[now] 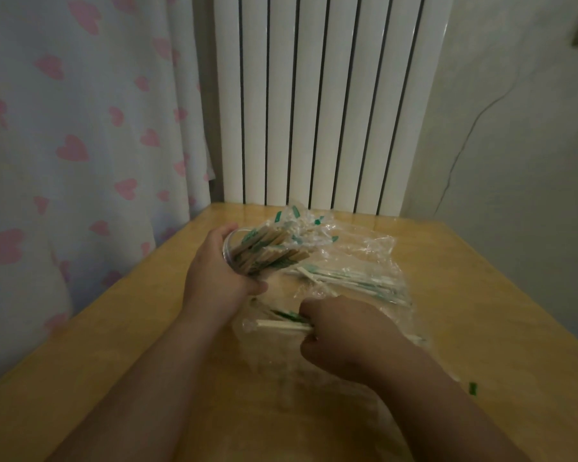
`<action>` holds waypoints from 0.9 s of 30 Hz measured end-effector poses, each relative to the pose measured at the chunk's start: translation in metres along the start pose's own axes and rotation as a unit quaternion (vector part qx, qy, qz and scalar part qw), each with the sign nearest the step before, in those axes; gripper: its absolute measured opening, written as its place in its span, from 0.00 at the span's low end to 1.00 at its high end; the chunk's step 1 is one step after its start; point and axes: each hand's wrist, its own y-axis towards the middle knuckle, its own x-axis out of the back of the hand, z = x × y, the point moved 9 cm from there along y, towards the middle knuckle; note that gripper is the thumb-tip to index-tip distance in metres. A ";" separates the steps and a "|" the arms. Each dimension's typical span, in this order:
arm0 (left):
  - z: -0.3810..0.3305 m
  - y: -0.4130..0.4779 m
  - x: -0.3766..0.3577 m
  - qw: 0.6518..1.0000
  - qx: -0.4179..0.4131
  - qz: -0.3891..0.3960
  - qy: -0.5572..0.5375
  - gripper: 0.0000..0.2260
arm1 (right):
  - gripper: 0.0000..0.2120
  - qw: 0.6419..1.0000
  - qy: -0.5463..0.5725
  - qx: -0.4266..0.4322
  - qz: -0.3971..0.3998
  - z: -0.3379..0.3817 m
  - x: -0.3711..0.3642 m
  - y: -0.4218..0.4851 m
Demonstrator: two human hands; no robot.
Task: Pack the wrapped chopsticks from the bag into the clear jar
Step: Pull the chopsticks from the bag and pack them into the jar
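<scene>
My left hand (217, 275) grips the clear jar (229, 249), tilted so its mouth points away and to the right. Several wrapped chopsticks (271, 251) with green print stick out of the jar. My right hand (341, 331) is inside the crumpled clear plastic bag (374, 261) and grips a few wrapped chopsticks (281, 325), whose pale ends point left. More wrapped chopsticks (351, 283) lie loose in the bag beyond my right hand.
Everything sits on a wooden table (121, 345) pushed against a white radiator (314, 101). A curtain with pink hearts (80, 128) hangs at the left. A small green scrap (472, 388) lies near the table's right edge.
</scene>
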 end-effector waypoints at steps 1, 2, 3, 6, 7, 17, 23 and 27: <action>0.000 0.000 0.000 1.000 -0.002 0.000 0.001 0.45 | 0.09 1.000 -0.016 0.007 -0.010 0.003 0.004 -0.003; 0.000 -0.001 0.001 1.000 -0.003 0.000 0.001 0.45 | 0.09 0.999 -0.031 0.010 -0.019 0.005 0.009 -0.005; 0.000 -0.001 0.001 1.000 -0.003 0.000 0.004 0.45 | 0.09 0.999 -0.043 0.008 -0.031 0.005 0.014 -0.007; 0.000 0.000 0.001 1.000 0.000 -0.001 0.016 0.45 | 0.07 0.994 -0.073 -0.009 -0.083 0.000 0.030 -0.011; -0.001 0.000 0.001 1.000 -0.002 -0.001 0.019 0.45 | 0.08 0.992 -0.079 -0.011 -0.096 -0.002 0.034 -0.012; -0.005 -0.002 0.003 1.000 -0.020 -0.004 0.014 0.31 | 0.19 0.990 -0.022 -0.016 -0.140 0.000 0.054 -0.022; -0.006 -0.002 0.003 1.000 -0.013 -0.001 -0.003 0.31 | 0.11 0.969 -0.033 0.006 -0.244 0.006 0.082 -0.041; -0.005 -0.001 0.002 1.000 -0.005 0.003 -0.008 0.32 | 0.10 0.953 -0.066 0.006 -0.296 0.008 0.091 -0.046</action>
